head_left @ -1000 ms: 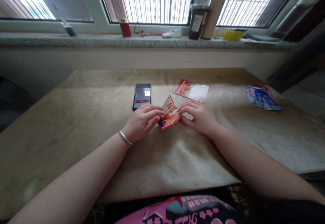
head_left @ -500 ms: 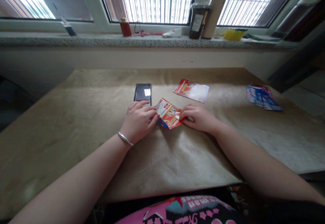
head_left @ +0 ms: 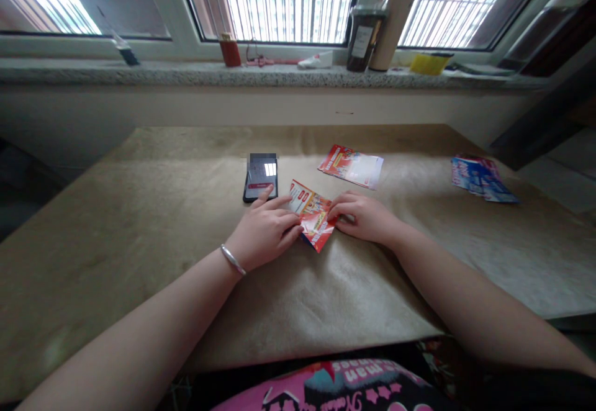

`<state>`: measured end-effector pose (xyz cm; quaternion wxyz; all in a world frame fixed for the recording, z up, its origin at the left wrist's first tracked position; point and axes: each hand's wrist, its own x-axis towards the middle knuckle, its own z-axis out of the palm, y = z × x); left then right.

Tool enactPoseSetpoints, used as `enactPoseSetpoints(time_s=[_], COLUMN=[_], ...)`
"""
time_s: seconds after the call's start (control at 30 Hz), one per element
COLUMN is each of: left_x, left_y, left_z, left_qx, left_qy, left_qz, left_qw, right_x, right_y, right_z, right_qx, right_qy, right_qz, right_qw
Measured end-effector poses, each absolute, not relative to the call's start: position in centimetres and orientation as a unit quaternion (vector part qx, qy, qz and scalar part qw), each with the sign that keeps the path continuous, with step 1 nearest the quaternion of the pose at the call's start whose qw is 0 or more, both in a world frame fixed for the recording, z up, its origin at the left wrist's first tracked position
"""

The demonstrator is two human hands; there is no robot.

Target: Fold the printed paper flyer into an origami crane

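A folded red and orange printed leaflet [head_left: 314, 215] lies between my hands on the cloth-covered table. My right hand [head_left: 361, 215] pinches its right edge, thumb and fingers bent together. On the leaflet's left edge rest some fingertips of my left hand [head_left: 267, 225], whose fingers are stretched out and apart. The left index fingertip reaches the lower part of a black phone [head_left: 261, 178] with a lit screen, lying just beyond that hand. A bit of dark blue shows under the leaflet's lower edge.
Farther back lies a second red and white leaflet [head_left: 351, 166]. Several blue leaflets [head_left: 484, 179] are fanned out at the right. Along the stone windowsill [head_left: 279, 77] stand a red container [head_left: 230, 51], a dark lidded jar [head_left: 364, 41] and a yellow item [head_left: 429, 63].
My left hand has drawn back a little toward me and right, uncovering more of the phone. The leaflet has turned slightly and its lower corner sits nearer to me. My right hand has hardly moved.
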<state>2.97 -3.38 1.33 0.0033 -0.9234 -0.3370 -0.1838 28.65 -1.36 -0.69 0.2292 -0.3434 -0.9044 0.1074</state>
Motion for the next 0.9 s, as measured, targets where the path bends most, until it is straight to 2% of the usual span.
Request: enactPoseSetpoints(time_s=[0.27, 0.9], left_x=[3.05, 3.23], left_y=[-3.57, -3.32], left_z=[1.36, 0.63], left_qx=[-0.965, -0.969], left_qy=[-0.226, -0.218], left_qz=[-0.131, -0.116], left_qw=[-0.032, -0.028], right_x=[28.54, 27.73], right_y=[-1.38, -1.54], right_z=[-0.61, -0.85], right_qx=[-0.352, -0.324], right_qy=[-0.904, -0.904], right_qz=[0.101, 0.117], right_qw=[0.220, 0.253])
